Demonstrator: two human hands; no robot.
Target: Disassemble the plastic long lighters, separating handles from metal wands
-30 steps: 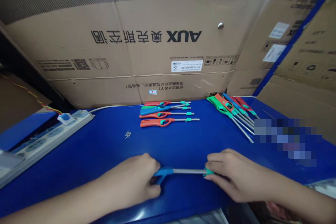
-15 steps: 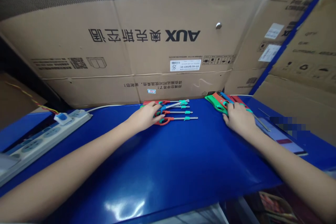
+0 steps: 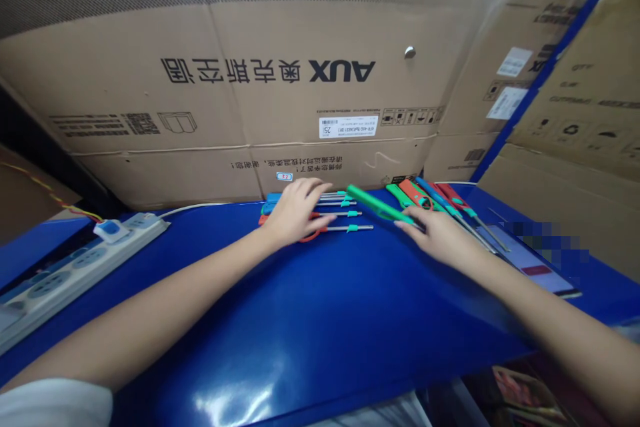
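My right hand (image 3: 434, 230) grips a green long-necked lighter (image 3: 374, 200) at its nozzle end, its handle pointing left toward my other hand. Fingers apart, my left hand (image 3: 301, 211) is over a row of lighters and hides part of them. In that row, an orange lighter (image 3: 313, 235) lies nearest me and a blue lighter (image 3: 273, 199) farther back; their metal nozzles with teal tips point right. Beyond my right hand lies a fanned group with a green lighter (image 3: 398, 195), an orange lighter (image 3: 413, 192), a blue lighter (image 3: 434, 191) and a red lighter (image 3: 451, 196).
The blue tabletop (image 3: 310, 320) ends at a front edge near me. A large cardboard box panel (image 3: 280, 27) stands along the back. On the left lies a white power strip (image 3: 75, 273) with a plug (image 3: 111, 231). A flat screen device (image 3: 535, 267) lies at right.
My right hand has drawn a green lighter out of the right group and moved it left. My left hand has let go of a blue lighter in the row and opened.
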